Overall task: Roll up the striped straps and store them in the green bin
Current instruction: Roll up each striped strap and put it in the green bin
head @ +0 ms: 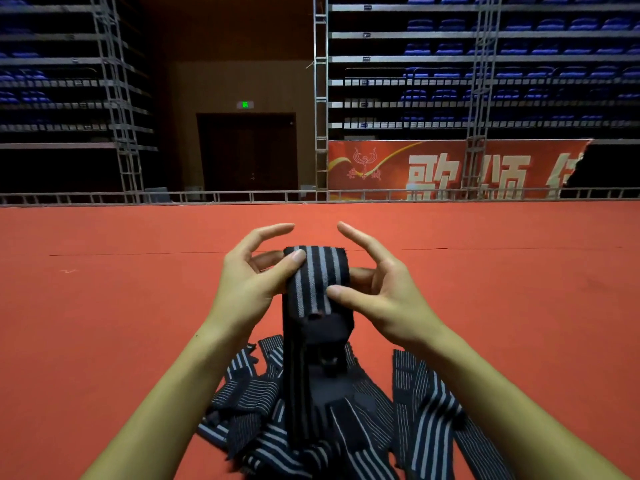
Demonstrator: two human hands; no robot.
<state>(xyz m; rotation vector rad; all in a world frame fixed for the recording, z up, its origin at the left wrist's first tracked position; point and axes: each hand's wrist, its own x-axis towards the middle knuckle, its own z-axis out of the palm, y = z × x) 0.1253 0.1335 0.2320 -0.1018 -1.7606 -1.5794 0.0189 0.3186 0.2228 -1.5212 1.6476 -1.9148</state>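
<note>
Red carpet floor [104, 323], woven striped strap [317, 278] pinched by left hand [256, 275], right hand [377, 282]

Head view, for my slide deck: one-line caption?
Both hands pinch a striped strap above the strap pile on red floor.

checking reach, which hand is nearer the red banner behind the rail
Right. The right hand is below the red banner; the left hand is farther left, toward the dark doorway.

Red carpet [104, 306] runs to a metal rail [242, 195], red banner [450, 171] and blue seats [519, 50] behind.
</note>
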